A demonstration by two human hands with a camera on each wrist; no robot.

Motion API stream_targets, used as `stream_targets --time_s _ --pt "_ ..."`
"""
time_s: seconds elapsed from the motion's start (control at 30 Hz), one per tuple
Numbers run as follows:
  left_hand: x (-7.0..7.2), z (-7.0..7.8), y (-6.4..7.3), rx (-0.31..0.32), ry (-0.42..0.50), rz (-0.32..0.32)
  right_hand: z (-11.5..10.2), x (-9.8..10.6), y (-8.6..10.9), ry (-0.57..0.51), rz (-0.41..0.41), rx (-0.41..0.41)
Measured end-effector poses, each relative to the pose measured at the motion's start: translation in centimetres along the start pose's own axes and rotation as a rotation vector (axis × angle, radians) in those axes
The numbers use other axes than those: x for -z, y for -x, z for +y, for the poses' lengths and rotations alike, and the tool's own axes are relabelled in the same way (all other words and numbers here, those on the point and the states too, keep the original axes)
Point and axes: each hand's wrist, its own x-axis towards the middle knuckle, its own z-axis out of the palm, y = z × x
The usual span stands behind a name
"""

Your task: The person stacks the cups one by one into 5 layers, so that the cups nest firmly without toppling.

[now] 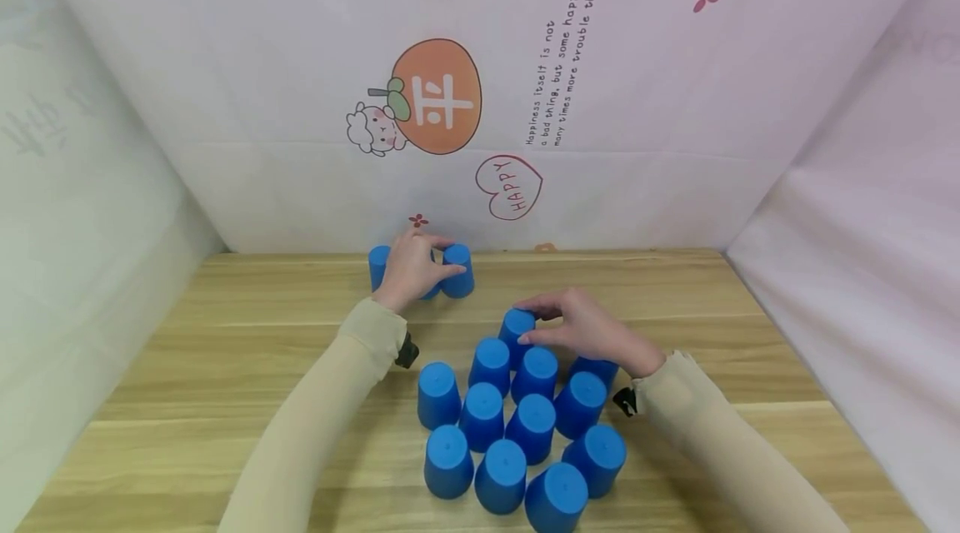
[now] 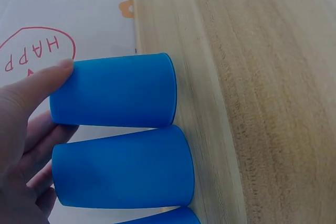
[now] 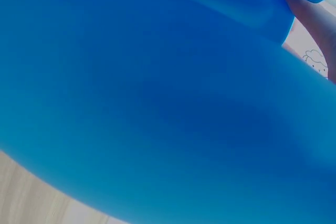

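Observation:
At the back of the table, near the wall, my left hand pinches an upside-down blue cup by its narrow top. Two more cups stand beside it, partly behind that hand; the left wrist view shows a neighbouring cup right against the held one. My right hand grips another blue cup, thumb on the near side and fingers on the far side. This cup is at the far tip of a cluster of inverted cups. A large, close cup fills most of the right wrist view.
Several more inverted blue cups stand close together in front, with one cup nearest me. One cup is partly under the right wrist. A printed white cloth wall rises along the back edge of the wooden table.

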Motion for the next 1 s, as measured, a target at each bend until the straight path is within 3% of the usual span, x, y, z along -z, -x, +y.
stream_targets --time_s 0.67,1.0 --pt "0.0 0.0 0.1 -0.002 0.025 0.007 0.1 0.0 -0.1 -0.017 0.001 0.001" --pt "2.9 1.3 1.8 -0.054 0.21 0.019 -0.1 0.0 0.0 -0.02 -0.001 -0.005"
